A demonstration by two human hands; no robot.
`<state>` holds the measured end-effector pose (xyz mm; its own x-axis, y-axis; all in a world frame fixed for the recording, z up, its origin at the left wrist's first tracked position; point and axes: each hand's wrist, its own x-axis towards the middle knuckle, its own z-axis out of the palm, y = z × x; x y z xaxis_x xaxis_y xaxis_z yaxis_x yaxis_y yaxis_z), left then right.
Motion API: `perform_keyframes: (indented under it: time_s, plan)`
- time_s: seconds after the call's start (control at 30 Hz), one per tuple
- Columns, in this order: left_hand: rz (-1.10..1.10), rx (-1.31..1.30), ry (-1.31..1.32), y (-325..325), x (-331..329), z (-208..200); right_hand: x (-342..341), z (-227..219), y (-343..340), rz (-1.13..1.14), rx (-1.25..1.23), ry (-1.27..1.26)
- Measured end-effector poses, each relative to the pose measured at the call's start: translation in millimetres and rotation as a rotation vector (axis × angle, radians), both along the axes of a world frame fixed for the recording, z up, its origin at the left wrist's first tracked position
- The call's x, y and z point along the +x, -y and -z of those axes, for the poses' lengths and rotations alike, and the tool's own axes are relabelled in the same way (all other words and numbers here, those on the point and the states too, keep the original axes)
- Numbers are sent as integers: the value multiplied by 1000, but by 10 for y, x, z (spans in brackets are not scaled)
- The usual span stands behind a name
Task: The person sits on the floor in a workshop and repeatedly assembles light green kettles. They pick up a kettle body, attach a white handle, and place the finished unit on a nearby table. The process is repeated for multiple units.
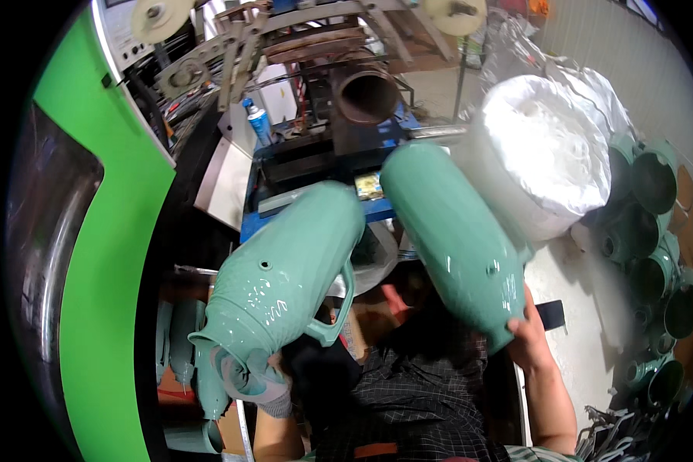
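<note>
1. In the head view, the left hand (266,385), wearing a glove with a grey cuff, is gripping a green jug (289,266) by its flared mouth; the exact placing of the fingers is partly hiding from sight.
2. The jug is slanting over the lap at centre-left, its handle pointing toward the right and its mouth facing down-left.
3. The bare right hand (527,339) is closing its fingers around the narrow neck of a green shell (454,231), which is leaning with its rounded end up and to the left.
4. Both pieces are blocking part of the blue bench (377,209), and the shell is overlapping the white bucket (489,181) in view.
5. Beyond them, a rusty metal tube (362,115) is facing the person, with a blue spray can (259,122) standing to its left. A green panel (108,269) is lining the left side.
6. The can and a small yellow packet (368,185) on the bench are showing printing, but the lettering is staying too small to read.
7. A shiny liner is covering the bucket's rim, and pale, filmy material (550,154) is lying inside.
8. More green shells (654,181) are stacking up along the right, several turning dark open ends outward.
</note>
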<state>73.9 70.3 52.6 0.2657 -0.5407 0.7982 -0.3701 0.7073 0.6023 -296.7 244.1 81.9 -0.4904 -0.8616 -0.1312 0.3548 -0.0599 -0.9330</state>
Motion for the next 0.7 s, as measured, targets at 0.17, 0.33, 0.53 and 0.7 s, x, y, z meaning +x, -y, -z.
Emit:
perform_keyframes:
  time_s: [0.17, 0.33, 0.53, 0.7]
  plan:
    - [-66, -146, 621, 42, 158, -44, -136, -326, 1346, -102, -207, -36]
    - [287, -77, 592, 144, -163, 127, 45, -570, 2394, -222, -86, 4]
    - [337, -30, 738, 57, -274, 261, -123, -669, 3874, -157, -260, 409]
    - [460, 276, 738, -135, -217, 336, -225, -344, 4179, -522, -615, 973]
